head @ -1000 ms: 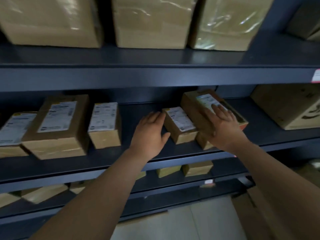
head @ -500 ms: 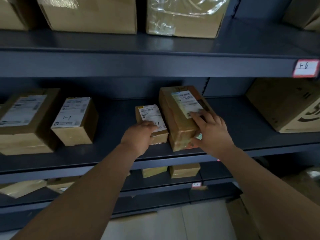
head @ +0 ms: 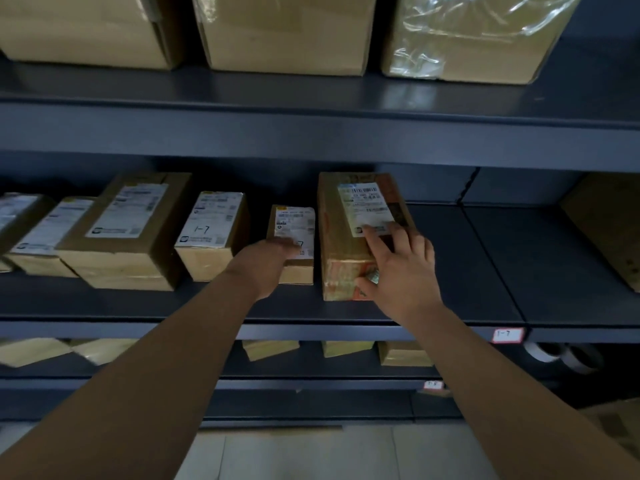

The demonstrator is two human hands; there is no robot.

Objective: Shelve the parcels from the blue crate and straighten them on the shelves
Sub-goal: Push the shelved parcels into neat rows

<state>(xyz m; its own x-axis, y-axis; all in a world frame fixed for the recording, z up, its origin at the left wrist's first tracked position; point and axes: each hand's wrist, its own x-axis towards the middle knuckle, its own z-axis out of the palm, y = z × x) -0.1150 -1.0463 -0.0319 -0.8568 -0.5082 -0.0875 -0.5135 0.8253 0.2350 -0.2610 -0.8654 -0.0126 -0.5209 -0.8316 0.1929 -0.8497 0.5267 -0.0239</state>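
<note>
Labelled boxes (head: 211, 237) crowd the middle shelf (head: 485, 271) at left. The left hand (head: 273, 263) rests on a small parcel (head: 294, 223), grip unclear; the right hand (head: 403, 271) clasps the neighbouring large parcel (head: 341, 244) by its near corner.

The long brown parcel (head: 346, 244) lies flat, label up, at centre frame on the middle shelf (head: 485, 271), end facing out. The small parcel (head: 294, 220) sits just left of it, and the parcel marked 1-7 (head: 211, 233) farther left.
</note>
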